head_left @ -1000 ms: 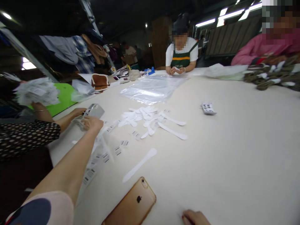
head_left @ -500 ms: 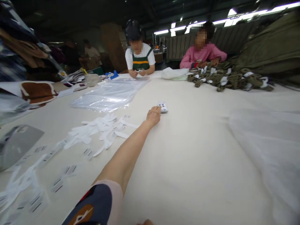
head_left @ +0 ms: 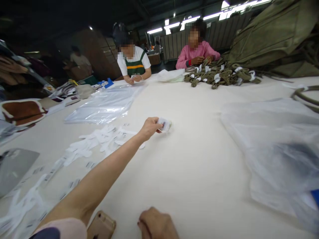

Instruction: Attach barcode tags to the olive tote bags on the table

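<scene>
The small packet, its print blurred, is pinched in the left hand above or on the middle of the table; which, I cannot tell. The right hand, near and cut off below, is loosely curled; whether it holds anything I cannot tell. The sleeve partly hides the phone. At right, a cloudy plastic bag blurs something dark.

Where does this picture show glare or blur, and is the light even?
Head view: the glossy, clear plastic sheets show bright streaks of glare; head view: the small white rectangular packet in the bare left hand looks smeared; head view: light is uneven, the long white ceiling lights glaring while the upper left sinks near black.
</scene>
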`<act>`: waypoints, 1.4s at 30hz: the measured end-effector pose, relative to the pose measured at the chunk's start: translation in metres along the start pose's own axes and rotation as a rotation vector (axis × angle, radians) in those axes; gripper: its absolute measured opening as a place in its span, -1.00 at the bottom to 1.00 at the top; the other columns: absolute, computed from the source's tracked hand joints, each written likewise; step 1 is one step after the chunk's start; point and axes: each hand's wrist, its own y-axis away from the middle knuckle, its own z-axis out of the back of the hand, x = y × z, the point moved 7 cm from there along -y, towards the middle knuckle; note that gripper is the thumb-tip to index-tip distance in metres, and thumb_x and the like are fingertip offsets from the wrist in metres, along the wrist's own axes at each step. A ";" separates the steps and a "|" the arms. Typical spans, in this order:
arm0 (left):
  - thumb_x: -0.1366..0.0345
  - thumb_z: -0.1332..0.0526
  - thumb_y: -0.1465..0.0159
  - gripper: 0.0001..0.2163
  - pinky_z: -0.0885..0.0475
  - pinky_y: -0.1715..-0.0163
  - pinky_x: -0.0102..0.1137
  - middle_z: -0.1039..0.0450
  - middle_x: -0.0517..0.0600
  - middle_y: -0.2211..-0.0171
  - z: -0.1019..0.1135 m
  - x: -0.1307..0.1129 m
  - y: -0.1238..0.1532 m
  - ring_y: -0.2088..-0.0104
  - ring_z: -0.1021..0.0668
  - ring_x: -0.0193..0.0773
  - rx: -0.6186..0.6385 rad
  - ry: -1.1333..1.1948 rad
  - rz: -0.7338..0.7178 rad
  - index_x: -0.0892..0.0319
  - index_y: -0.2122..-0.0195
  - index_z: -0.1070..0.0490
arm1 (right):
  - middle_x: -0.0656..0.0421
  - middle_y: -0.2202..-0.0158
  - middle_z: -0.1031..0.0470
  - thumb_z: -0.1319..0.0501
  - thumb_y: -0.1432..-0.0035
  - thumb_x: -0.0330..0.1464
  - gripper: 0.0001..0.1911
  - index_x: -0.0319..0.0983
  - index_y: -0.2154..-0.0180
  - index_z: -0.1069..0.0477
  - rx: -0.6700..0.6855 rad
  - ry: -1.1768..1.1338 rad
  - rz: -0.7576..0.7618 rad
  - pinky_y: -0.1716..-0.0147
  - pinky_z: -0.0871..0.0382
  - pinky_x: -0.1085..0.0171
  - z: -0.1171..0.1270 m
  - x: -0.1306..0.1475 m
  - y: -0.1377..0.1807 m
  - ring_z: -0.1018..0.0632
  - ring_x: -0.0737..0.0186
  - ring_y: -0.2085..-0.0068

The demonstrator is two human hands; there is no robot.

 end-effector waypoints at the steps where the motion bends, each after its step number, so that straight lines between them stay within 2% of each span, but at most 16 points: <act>1: 0.35 -0.15 -0.09 -0.82 -0.44 0.44 -0.44 -0.48 0.07 0.36 0.005 -0.006 0.028 0.34 -0.52 -0.24 0.069 0.223 0.017 0.32 0.29 -0.39 | 0.11 0.45 -0.45 0.00 -0.13 -0.36 -0.80 -0.23 0.36 -0.38 -0.014 -0.070 -0.007 0.49 -0.31 0.33 0.007 0.002 -0.002 -0.47 0.27 0.44; 3: 0.34 -0.25 0.02 -0.77 -0.44 0.52 -0.46 -0.48 0.08 0.39 0.015 -0.019 0.088 0.39 -0.52 -0.23 0.174 0.589 0.073 0.35 0.33 -0.42 | 0.12 0.44 -0.45 0.02 -0.15 -0.32 -0.77 -0.24 0.32 -0.37 -0.014 -0.272 -0.118 0.41 -0.33 0.31 0.020 0.001 -0.006 -0.46 0.29 0.42; 5: 0.34 -0.32 0.10 -0.74 -0.42 0.59 -0.49 -0.47 0.10 0.43 0.026 -0.026 0.146 0.45 -0.52 -0.24 0.208 0.743 0.144 0.36 0.38 -0.45 | 0.19 0.55 -0.39 -0.02 -0.13 -0.23 -0.75 -0.26 0.33 -0.35 0.024 -0.586 -0.322 0.51 -0.30 0.34 0.028 -0.003 -0.007 -0.41 0.35 0.55; 7: 0.35 -0.36 0.13 -0.75 -0.41 0.62 -0.50 -0.47 0.11 0.46 0.033 -0.029 0.198 0.50 -0.50 -0.27 0.198 0.835 0.199 0.37 0.41 -0.46 | 0.17 0.48 -0.42 -0.14 -0.01 -0.16 -0.69 -0.26 0.30 -0.34 -0.065 -0.968 -0.475 0.56 -0.29 0.36 0.037 -0.002 -0.005 -0.43 0.36 0.56; 8: 0.35 -0.37 0.13 -0.76 -0.41 0.63 -0.50 -0.47 0.11 0.47 0.035 -0.029 0.221 0.52 -0.50 -0.27 0.187 0.880 0.217 0.36 0.43 -0.47 | 0.14 0.42 -0.45 -0.20 0.06 -0.18 -0.66 -0.25 0.27 -0.35 -0.132 -1.119 -0.505 0.55 -0.30 0.36 0.041 0.000 -0.004 -0.46 0.33 0.52; 11: 0.37 -0.38 0.14 -0.76 -0.40 0.64 -0.51 -0.47 0.11 0.48 0.033 -0.022 0.280 0.53 -0.51 -0.26 0.108 1.011 0.263 0.36 0.42 -0.48 | 0.14 0.31 -0.49 -0.27 0.18 -0.29 -0.60 -0.21 0.20 -0.37 -0.173 -1.347 -0.491 0.50 -0.34 0.34 0.050 0.019 0.006 -0.51 0.25 0.41; 15: 0.36 -0.39 0.13 -0.73 -0.39 0.64 -0.54 -0.47 0.10 0.45 0.016 -0.008 0.333 0.50 -0.52 -0.26 -0.033 1.141 0.278 0.34 0.38 -0.48 | 0.15 0.28 -0.49 -0.28 0.31 -0.52 -0.57 -0.24 0.25 -0.41 -0.011 -1.369 -0.424 0.42 -0.37 0.35 0.062 0.051 0.036 -0.49 0.25 0.32; 18: 0.33 -0.39 0.11 -0.72 -0.39 0.61 -0.53 -0.48 0.08 0.42 -0.006 -0.012 0.356 0.48 -0.52 -0.28 -0.075 1.216 0.231 0.33 0.36 -0.47 | 0.13 0.25 -0.49 -0.27 0.32 -0.55 -0.57 -0.28 0.26 -0.43 0.020 -1.372 -0.383 0.37 -0.38 0.35 0.079 0.065 0.065 -0.47 0.26 0.28; 22: 0.31 -0.40 0.13 -0.70 -0.39 0.62 -0.53 -0.47 0.05 0.43 -0.034 -0.029 0.374 0.48 -0.52 -0.28 -0.138 1.289 0.219 0.31 0.36 -0.46 | 0.11 0.25 -0.49 -0.32 0.26 -0.43 -0.56 -0.28 0.20 -0.43 -0.010 -1.342 -0.396 0.30 -0.39 0.33 0.099 0.070 0.099 -0.48 0.25 0.25; 24: 0.31 -0.40 0.14 -0.70 -0.39 0.63 -0.53 -0.46 0.03 0.44 -0.045 -0.038 0.381 0.48 -0.52 -0.28 -0.144 1.299 0.216 0.31 0.37 -0.46 | 0.13 0.23 -0.49 -0.35 0.22 -0.35 -0.54 -0.23 0.17 -0.41 -0.122 -1.276 -0.434 0.35 -0.40 0.34 0.107 0.064 0.113 -0.49 0.27 0.27; 27: 0.30 -0.40 0.14 -0.70 -0.39 0.63 -0.53 -0.46 0.03 0.44 -0.064 -0.047 0.389 0.50 -0.52 -0.28 -0.127 1.293 0.229 0.32 0.38 -0.46 | 0.18 0.24 -0.49 -0.36 0.19 -0.26 -0.53 -0.18 0.15 -0.41 -0.376 -1.116 -0.512 0.46 -0.38 0.38 0.115 0.046 0.134 -0.49 0.30 0.33; 31: 0.30 -0.40 0.18 -0.69 -0.39 0.63 -0.52 -0.47 0.04 0.45 -0.091 -0.048 0.400 0.51 -0.52 -0.28 -0.134 1.301 0.291 0.33 0.41 -0.44 | 0.17 0.24 -0.49 -0.36 0.21 -0.23 -0.61 -0.27 0.28 -0.48 -0.628 -0.971 -0.489 0.29 -0.39 0.35 0.118 0.028 0.156 -0.48 0.32 0.26; 33: 0.30 -0.41 0.19 -0.69 -0.39 0.63 -0.52 -0.46 0.02 0.48 -0.104 -0.047 0.403 0.52 -0.52 -0.28 -0.149 1.317 0.318 0.33 0.42 -0.44 | 0.18 0.26 -0.49 -0.36 0.21 -0.22 -0.63 -0.27 0.31 -0.47 -0.711 -0.950 -0.461 0.24 -0.37 0.34 0.118 0.022 0.163 -0.47 0.33 0.25; 35: 0.30 -0.41 0.20 -0.69 -0.38 0.63 -0.52 -0.45 0.01 0.49 -0.115 -0.046 0.405 0.53 -0.51 -0.30 -0.161 1.330 0.338 0.33 0.43 -0.44 | 0.22 0.31 -0.48 -0.38 0.24 -0.24 -0.59 -0.25 0.28 -0.44 -0.734 -0.964 -0.463 0.28 -0.37 0.36 0.117 0.016 0.167 -0.47 0.35 0.29; 39: 0.30 -0.40 0.20 -0.68 -0.37 0.63 -0.52 -0.45 0.01 0.49 -0.129 -0.048 0.404 0.54 -0.50 -0.32 -0.137 1.340 0.343 0.34 0.42 -0.44 | 0.31 0.46 -0.42 -0.43 0.40 -0.38 -0.44 -0.23 0.24 -0.35 -0.656 -1.099 -0.517 0.42 -0.36 0.40 0.112 0.005 0.163 -0.45 0.41 0.45; 42: 0.31 -0.40 0.21 -0.68 -0.37 0.63 -0.53 -0.45 0.00 0.49 -0.135 -0.049 0.400 0.53 -0.50 -0.33 -0.112 1.339 0.336 0.34 0.42 -0.44 | 0.35 0.53 -0.35 -0.41 0.41 -0.41 -0.52 -0.24 0.34 -0.29 -0.701 -1.147 -0.555 0.53 -0.33 0.42 0.113 -0.004 0.160 -0.40 0.44 0.54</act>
